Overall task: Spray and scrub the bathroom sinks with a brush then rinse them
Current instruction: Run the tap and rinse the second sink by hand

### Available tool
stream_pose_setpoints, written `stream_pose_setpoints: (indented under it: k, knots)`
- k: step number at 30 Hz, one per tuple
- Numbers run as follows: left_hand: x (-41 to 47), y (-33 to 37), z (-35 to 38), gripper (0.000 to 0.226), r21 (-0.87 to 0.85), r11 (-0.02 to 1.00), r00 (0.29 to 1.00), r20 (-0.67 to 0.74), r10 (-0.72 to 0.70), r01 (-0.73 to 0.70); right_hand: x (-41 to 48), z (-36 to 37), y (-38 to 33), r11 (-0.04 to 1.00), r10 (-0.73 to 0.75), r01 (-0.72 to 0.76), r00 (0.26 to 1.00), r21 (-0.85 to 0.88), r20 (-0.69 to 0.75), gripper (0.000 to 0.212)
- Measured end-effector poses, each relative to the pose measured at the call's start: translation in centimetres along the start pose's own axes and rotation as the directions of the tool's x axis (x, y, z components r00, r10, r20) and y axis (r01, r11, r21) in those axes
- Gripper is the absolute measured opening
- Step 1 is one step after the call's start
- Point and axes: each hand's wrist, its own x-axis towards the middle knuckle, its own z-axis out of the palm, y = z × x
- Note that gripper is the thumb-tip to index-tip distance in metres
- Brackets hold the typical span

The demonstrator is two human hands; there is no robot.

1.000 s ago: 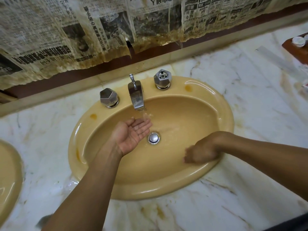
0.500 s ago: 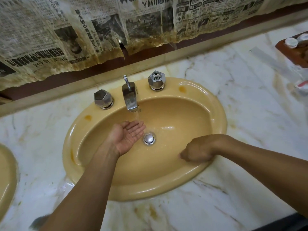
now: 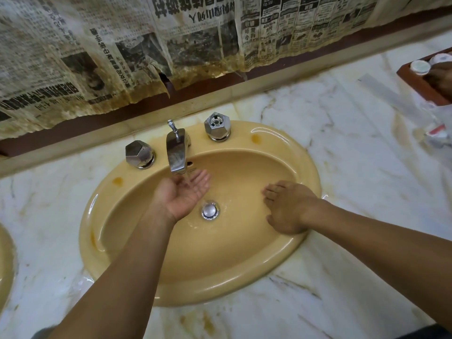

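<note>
A yellow oval sink [image 3: 244, 287] is set in a marble counter. Water runs from the chrome faucet [image 3: 176, 154] into my left hand [image 3: 184, 194], which lies palm up and cupped under the stream, just left of the drain [image 3: 209, 210]. My right hand [image 3: 286, 207] lies palm down with straight fingers flat on the right inner wall of the basin. Chrome knobs stand left [image 3: 139, 154] and right [image 3: 217, 126] of the faucet. No brush or spray bottle is in view.
The marble counter [image 3: 354, 148] spreads right and front. A brown tray [image 3: 425, 79] with small white-lidded jars sits at the far right, a small tube [image 3: 437, 135] below it. A second yellow sink's edge [image 3: 6, 265] shows at left. Stained newspaper [image 3: 171, 45] covers the wall.
My right hand slid from the front right of the basin up its right wall and its fingers straightened flat. The left hand stays cupped under the stream.
</note>
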Motion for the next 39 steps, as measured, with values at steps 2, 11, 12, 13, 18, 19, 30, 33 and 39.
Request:
stream_pose_setpoints:
  k: [2, 11, 12, 13, 18, 19, 30, 33, 39]
  knots:
    - [-0.7, -1.0, 1.3, 0.047, -0.034, 0.999, 0.991, 0.129, -0.034, 0.039, 1.2, -0.2, 0.2, 0.998, 0.005, -0.006, 1.0, -0.06, -0.01, 0.065]
    - [-1.5, -1.5, -1.9, 0.051, 0.026, 0.999, 0.998, 0.05, -0.032, 0.031, 10.7, -0.3, 0.5, 0.809, -0.326, 0.095, 0.894, -0.58, -0.309, 0.068]
    - [-1.7, -0.9, -2.6, 0.05, 0.027, 0.999, 0.999, 0.042, -0.018, 0.017, 11.0, 0.5, 0.2, 0.806, -0.337, 0.137, 0.906, -0.575, -0.256, 0.068]
    - [-1.9, -0.4, -3.1, 0.049, 0.026, 1.0, 0.999, 0.038, -0.004, 0.003, 11.1, 1.0, 0.2, 0.812, -0.341, 0.172, 0.915, -0.558, -0.215, 0.069]
    - [-2.9, -0.2, -2.4, 0.048, 0.036, 0.999, 0.998, 0.06, -0.001, -0.001, 11.6, -2.1, 1.5, 0.794, -0.383, 0.023, 0.795, -0.608, -0.47, 0.078]
    - [-3.1, -0.4, -1.9, 0.049, 0.052, 0.999, 0.997, 0.082, -0.013, 0.008, 12.1, -3.0, 1.2, 0.797, -0.385, 0.001, 0.772, -0.604, -0.507, 0.075]
    - [-1.3, 1.5, -1.9, 0.043, -0.09, 0.995, 0.992, -0.125, 0.028, -0.04, 11.8, 2.2, -1.0, 0.928, -0.31, 0.268, 0.941, -0.258, -0.137, 0.08]
    - [-1.0, 1.2, -0.8, 0.049, -0.104, 0.995, 0.994, -0.113, 0.002, -0.014, 10.9, 2.3, -0.9, 0.937, -0.299, 0.272, 0.949, -0.219, -0.098, 0.081]
    - [-2.7, 0.5, 1.9, 0.058, -0.116, 0.992, 0.993, 0.112, -0.039, 0.052, 11.1, -0.4, -0.1, 0.876, -0.304, 0.141, 0.904, -0.461, -0.301, 0.074]
